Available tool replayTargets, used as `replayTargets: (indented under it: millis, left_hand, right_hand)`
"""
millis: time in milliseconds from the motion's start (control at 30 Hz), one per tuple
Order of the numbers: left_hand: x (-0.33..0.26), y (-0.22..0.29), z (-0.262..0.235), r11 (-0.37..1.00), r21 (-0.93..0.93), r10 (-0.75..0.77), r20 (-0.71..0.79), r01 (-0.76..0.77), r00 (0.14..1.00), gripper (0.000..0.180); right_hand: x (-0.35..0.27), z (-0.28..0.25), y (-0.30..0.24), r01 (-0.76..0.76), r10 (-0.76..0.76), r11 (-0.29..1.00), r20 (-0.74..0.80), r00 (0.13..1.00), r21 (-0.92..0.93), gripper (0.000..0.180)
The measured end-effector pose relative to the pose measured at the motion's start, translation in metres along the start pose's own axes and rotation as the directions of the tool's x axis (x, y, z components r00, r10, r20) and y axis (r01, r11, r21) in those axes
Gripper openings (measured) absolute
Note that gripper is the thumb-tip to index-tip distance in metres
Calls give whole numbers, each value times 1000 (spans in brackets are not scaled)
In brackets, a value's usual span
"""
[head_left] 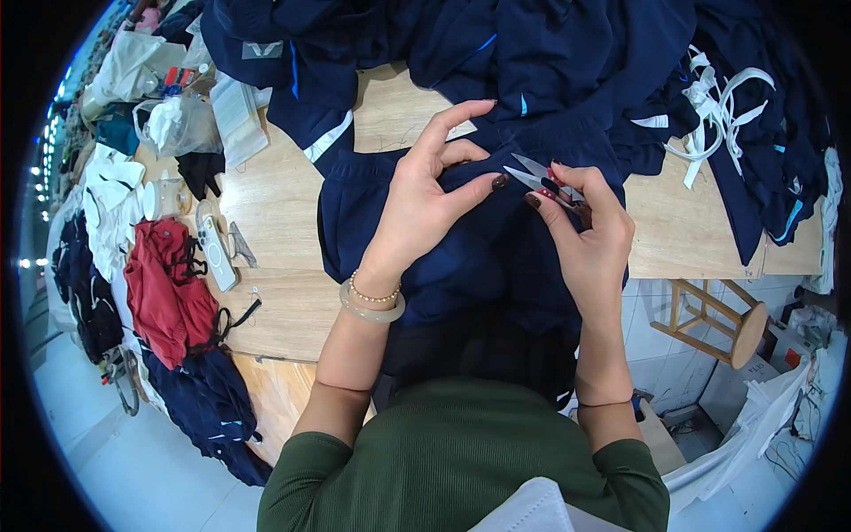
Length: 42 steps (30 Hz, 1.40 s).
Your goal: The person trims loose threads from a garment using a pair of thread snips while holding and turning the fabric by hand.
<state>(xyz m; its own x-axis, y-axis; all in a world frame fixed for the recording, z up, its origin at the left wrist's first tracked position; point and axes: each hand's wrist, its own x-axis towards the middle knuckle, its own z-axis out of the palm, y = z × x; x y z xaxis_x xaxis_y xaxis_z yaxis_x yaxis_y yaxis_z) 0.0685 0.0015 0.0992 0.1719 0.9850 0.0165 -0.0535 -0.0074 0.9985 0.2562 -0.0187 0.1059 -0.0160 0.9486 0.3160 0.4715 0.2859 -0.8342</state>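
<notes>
Dark navy trousers [461,239] with an elastic waistband lie across the table edge and my lap. My left hand [425,191] grips the cloth at the waistband between the thumb and bent fingers, its index finger stretched out above. In my right hand [596,222] is a small pair of thread snips [548,184] with red on the handles. Their pointed blades stand apart and aim left, close to my left thumb and just over the cloth. Any thread between the blades is too fine to make out.
More navy garments [567,53] are heaped along the far side. White straps [722,111] lie tangled at the right. On the left are a phone [215,253], a red bag [168,284] and plastic bags [182,124]. A wooden stool [745,332] is at the lower right.
</notes>
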Motion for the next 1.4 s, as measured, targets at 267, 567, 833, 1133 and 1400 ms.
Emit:
replayTargets:
  millis: [267, 567, 833, 1133, 1400]
  left_hand:
    - [1, 1, 0, 1000, -3, -2, -1, 2, 1000, 66]
    - [0, 4, -1, 997, -73, -25, 12, 26, 1000, 65]
    - [0, 4, 0, 998, -66, -25, 21, 26, 999, 65]
    - [0, 3, 0, 998, -59, -24, 11, 25, 1000, 64]
    - [3, 4, 1, 998, -42, -37, 34, 39, 999, 63]
  right_hand:
    - [3, -1, -4, 48, -49, 998, -5, 999, -50, 24]
    - [-1, 1, -3, -129, 126, 973, 30, 992, 192, 24]
    - [0, 3, 1, -268, 237, 852, 125, 963, 449, 25]
    - [4, -3, 1, -106, 106, 965, 11, 994, 240, 26]
    - [10, -3, -2, -222, 234, 876, 23, 972, 429, 28]
